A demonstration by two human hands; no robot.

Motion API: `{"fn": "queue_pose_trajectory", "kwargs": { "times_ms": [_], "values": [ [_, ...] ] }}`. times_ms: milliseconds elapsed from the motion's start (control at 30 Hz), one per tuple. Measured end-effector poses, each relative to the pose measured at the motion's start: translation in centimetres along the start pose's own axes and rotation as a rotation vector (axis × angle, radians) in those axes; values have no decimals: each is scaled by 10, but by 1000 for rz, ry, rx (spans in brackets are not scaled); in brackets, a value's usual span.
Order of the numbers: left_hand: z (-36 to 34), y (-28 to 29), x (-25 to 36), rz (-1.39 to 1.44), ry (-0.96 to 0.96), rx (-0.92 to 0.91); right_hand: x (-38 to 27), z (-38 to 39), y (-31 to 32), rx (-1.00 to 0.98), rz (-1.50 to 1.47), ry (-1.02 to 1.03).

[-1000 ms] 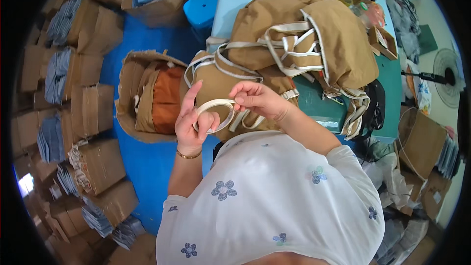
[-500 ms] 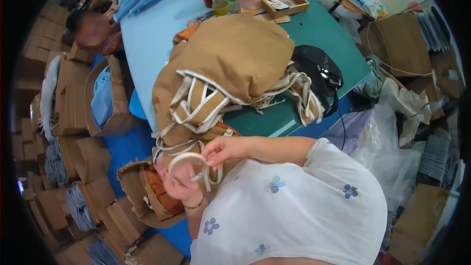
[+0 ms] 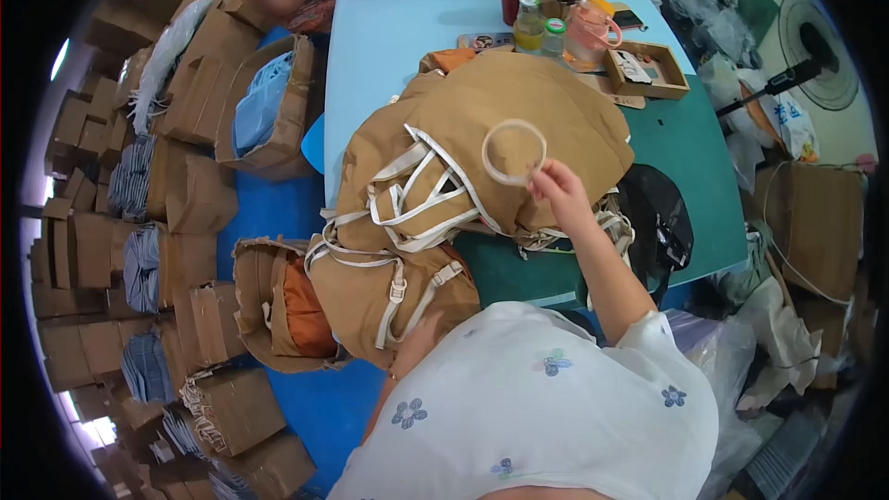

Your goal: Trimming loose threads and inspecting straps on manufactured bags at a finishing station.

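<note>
Right hand (image 3: 557,187): fingertips pinched on near-right rim of pale ring (image 3: 485,154). Ring extends far and left from fingers, over large tan bag (image 3: 565,97); round, no long axis. Right hand nearer. Left hand (image 3: 422,337): near-left, beside strapped tan bag (image 3: 363,292); finger state cannot be told.
</note>
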State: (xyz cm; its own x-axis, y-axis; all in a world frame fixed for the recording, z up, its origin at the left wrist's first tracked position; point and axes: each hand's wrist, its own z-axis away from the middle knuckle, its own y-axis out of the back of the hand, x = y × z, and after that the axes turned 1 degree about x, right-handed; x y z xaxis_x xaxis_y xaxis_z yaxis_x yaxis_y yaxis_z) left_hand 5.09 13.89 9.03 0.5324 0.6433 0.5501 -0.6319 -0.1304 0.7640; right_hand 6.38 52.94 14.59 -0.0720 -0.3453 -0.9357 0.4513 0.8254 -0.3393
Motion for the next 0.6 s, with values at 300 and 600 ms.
{"fn": "queue_pose_trajectory", "kwargs": {
  "times_ms": [300,600],
  "values": [
    [104,-192,-147,691,583,12,49,22,-49,383,-323,-213],
    [86,-131,-124,164,526,-198,72,56,-80,395,-169,-87]
  ]
}}
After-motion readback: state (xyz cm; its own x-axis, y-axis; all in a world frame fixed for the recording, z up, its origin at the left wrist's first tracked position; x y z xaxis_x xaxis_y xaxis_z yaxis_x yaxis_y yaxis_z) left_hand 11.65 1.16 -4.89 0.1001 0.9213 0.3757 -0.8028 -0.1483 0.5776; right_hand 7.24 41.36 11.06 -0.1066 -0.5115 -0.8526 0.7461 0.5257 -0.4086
